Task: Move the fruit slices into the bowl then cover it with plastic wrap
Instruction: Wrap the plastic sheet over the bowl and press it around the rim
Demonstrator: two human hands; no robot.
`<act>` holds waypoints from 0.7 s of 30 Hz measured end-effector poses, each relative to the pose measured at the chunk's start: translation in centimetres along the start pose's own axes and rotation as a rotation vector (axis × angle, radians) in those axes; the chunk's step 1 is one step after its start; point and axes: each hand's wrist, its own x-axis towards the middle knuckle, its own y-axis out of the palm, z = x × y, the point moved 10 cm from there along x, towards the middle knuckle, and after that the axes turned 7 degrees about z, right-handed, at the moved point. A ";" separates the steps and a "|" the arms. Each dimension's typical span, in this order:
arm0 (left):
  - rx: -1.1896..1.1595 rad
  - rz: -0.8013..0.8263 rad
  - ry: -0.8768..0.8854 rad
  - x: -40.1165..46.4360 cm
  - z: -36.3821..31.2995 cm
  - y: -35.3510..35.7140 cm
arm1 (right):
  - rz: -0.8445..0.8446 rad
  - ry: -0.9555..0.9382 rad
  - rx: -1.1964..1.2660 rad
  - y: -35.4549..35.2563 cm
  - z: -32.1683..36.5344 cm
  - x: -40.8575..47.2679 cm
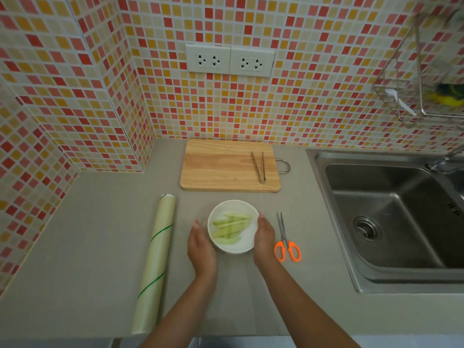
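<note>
A white bowl (227, 208) stands on the grey counter and holds several pale green fruit slices (231, 226). A clear sheet of plastic wrap seems to lie over the bowl and spread onto the counter around it. My left hand (200, 249) rests flat against the bowl's left side, and my right hand (263, 242) presses against its right side; both palms face the bowl. The roll of plastic wrap (155, 262), pale with green stripes, lies lengthwise on the counter to the left of my left hand.
Orange-handled scissors (286, 244) lie just right of my right hand. Behind the bowl, a wooden cutting board (221, 169) carries metal tongs (258, 167). A steel sink (391, 217) fills the right side. Tiled walls close the back and left.
</note>
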 end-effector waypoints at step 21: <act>0.100 0.394 -0.100 4.9 -0.8 5.1 | 0.173 -0.072 -0.044 0.9 2.0 1.3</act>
